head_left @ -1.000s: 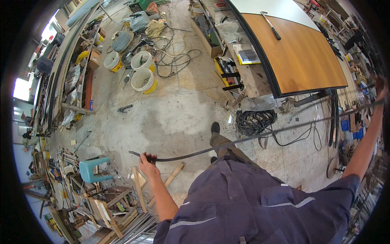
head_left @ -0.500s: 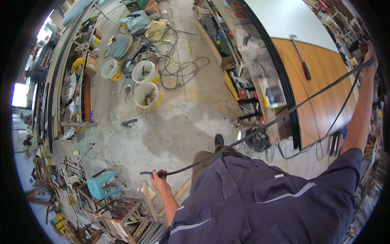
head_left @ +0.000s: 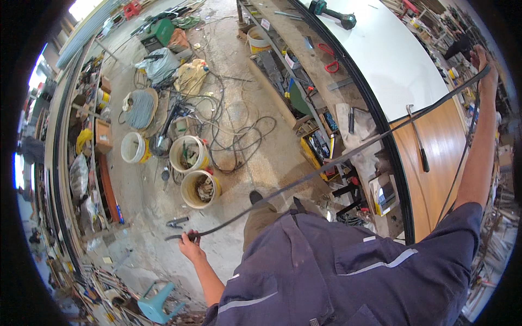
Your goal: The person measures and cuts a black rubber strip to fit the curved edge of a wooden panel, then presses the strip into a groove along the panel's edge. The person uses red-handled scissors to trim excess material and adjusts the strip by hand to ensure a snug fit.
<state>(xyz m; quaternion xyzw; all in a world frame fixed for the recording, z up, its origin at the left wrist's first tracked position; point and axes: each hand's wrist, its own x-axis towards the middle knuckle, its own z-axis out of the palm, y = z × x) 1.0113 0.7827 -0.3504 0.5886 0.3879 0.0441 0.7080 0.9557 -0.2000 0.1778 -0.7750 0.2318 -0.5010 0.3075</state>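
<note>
A long, flat black strip [head_left: 304,182], like rubber seal, stretches diagonally across my body. Near its lower end my left hand [head_left: 191,247] pinches it, and a short tail sticks out past the fingers. At the far right my raised right hand [head_left: 484,68] is closed round the other part of the strip. From there a second length [head_left: 467,146] hangs down along my forearm. Under the strip lies a bench with a white panel [head_left: 386,65] and a wood-coloured panel [head_left: 435,185]. A black-handled tool with a thin metal shaft and bent end [head_left: 417,138] rests on the wood-coloured one.
A cordless power tool [head_left: 333,15] and red-handled cutters or pliers [head_left: 330,66] lie towards the back of the bench. Several buckets [head_left: 200,189], tangled cables [head_left: 239,136] and a cable coil [head_left: 141,110] cover the floor ahead. A teal stool [head_left: 156,304] stands at lower left; a cluttered rack [head_left: 100,146] lines the left.
I have moved forward: buckets, stool and bench sit lower in view, and the power tool has come into sight. Both hands keep hold of the strip; the left appears further left.
</note>
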